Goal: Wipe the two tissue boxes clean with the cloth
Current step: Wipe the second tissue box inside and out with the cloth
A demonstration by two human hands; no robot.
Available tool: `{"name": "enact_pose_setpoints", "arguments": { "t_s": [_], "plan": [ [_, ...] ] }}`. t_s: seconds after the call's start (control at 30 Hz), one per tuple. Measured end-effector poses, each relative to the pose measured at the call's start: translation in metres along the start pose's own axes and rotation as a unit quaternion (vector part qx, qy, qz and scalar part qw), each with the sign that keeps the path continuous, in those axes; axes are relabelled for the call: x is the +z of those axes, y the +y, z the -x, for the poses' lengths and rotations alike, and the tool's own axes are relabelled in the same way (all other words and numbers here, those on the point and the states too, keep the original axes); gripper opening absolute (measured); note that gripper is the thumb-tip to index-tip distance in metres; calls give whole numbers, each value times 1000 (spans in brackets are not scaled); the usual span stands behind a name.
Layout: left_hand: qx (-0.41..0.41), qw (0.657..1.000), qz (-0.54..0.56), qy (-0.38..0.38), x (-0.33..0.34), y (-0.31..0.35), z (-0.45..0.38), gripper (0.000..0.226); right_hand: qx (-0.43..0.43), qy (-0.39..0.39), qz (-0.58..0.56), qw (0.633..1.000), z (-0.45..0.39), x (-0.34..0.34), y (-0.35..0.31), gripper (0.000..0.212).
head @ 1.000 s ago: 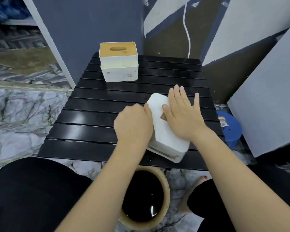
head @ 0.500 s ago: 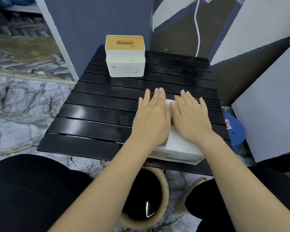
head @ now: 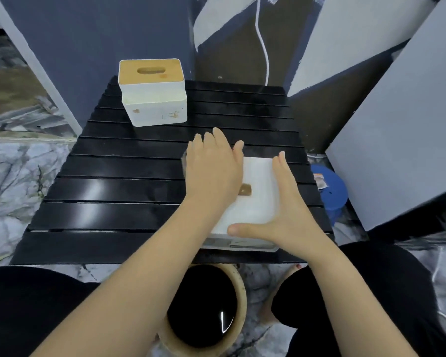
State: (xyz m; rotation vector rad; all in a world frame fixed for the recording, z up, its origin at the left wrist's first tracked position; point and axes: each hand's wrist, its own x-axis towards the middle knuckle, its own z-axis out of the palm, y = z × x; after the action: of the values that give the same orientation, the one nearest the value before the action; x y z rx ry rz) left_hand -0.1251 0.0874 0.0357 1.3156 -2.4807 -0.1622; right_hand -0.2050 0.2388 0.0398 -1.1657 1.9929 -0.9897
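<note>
On the black slatted table [head: 108, 181], toward its near right edge, I see the nearer white tissue box [head: 259, 199] lying beneath both hands. My left hand [head: 213, 171] rests flat on the left part of its top, fingers straight and close together, reaching past the far edge. My right hand [head: 286, 210] lies along the right side, fingers extended, with the thumb spread wide across the near edge; neither hand curls round anything. A small brownish opening shows on the box top between them. I cannot make out the cloth anywhere. The second tissue box [head: 153, 95], white with a wooden lid, stands well apart at the far left of the table. Compared with half a second ago, the hands have spread apart, uncovering the middle of the top, and the right thumb has swung out. Below the table's near edge sits a tan bucket [head: 238, 323] of dark liquid.
</note>
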Motion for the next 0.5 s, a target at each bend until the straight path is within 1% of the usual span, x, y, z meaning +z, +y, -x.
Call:
{"name": "enact_pose_setpoints", "arguments": {
  "t_s": [0.07, 0.13, 0.17, 0.23, 0.3, 0.37, 0.43, 0.5],
  "plan": [
    [10, 1000, -19, -16, 4, 17, 7, 84, -10, 2, -7, 1000, -3, 3, 3, 160],
    [49, 998, 0, -45, 5, 35, 15, 87, -31, -5, -25, 999, -6, 3, 8, 162],
    [81, 995, 6, -58, 4, 41, 19, 86, -40, -12, -35, 999, -7, 2, 11, 161],
    [157, 983, 31, -88, 1, 40, 23, 69, -45, -20, -33, 998, -8, -1, 13, 162],
    [219, 964, 96, -115, -9, 29, 25, 54, -40, -27, -3, 999, -6, -4, 8, 165],
    [260, 940, 171, -138, -17, 16, 32, 52, -40, -40, -1, 998, -6, -8, 7, 166],
    [275, 921, 239, -140, -24, 3, 43, 53, -29, -55, -15, 998, -5, -10, 7, 167],
    [272, 907, 289, -140, -28, -9, 53, 51, -23, -66, -15, 997, -5, -10, 7, 168]
  ]
}}
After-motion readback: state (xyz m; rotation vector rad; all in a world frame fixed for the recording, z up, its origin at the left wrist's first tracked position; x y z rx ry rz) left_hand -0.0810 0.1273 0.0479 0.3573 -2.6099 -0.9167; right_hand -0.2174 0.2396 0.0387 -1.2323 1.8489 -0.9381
